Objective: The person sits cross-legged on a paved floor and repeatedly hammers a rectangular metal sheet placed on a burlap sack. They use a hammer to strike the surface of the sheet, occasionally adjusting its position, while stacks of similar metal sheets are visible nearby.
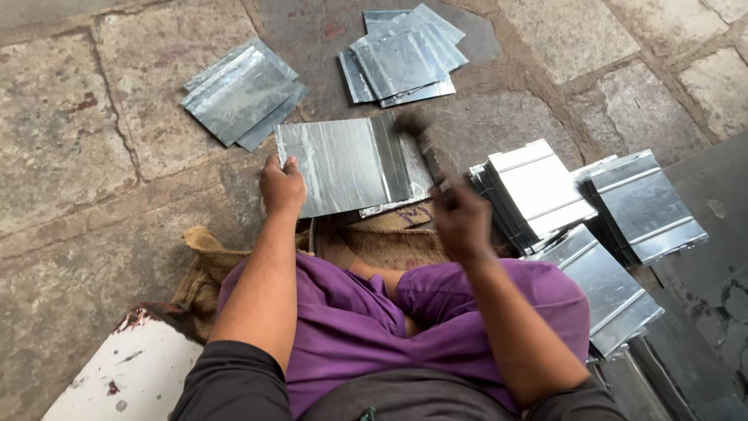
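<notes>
1. A person sat cross-legged in purple trousers (351, 327) on a stone floor (78, 156), seen from above, with a white, chipped object (128, 374) at the lower left.
2. Well beyond the left fingers, up and to the left, lay a loose pile of metal sheets (241, 93).
3. The left hand (282, 189) pressed down on the near left corner of a metal sheet (343, 164). Its fingers were held together, flat on the metal, thumb at the edge.
4. That sheet lay flat over burlap sacking (389, 238), stretching rightward from the left fingers, its long side running left to right. A folded seam (389, 156) ran front to back near its right edge.
5. A second pile of sheets (405, 54) lay far beyond that edge.
6. The right hand (460, 218) was curled tight round a hammer handle. The blurred hammer (417, 132) pointed up and left from those fingers, its head over the seam, so the right hand was the nearer one to it.
7. Right of the right fingers stood stacks of folded sheets (538, 187), (647, 203), with more (608, 288) below.
</notes>
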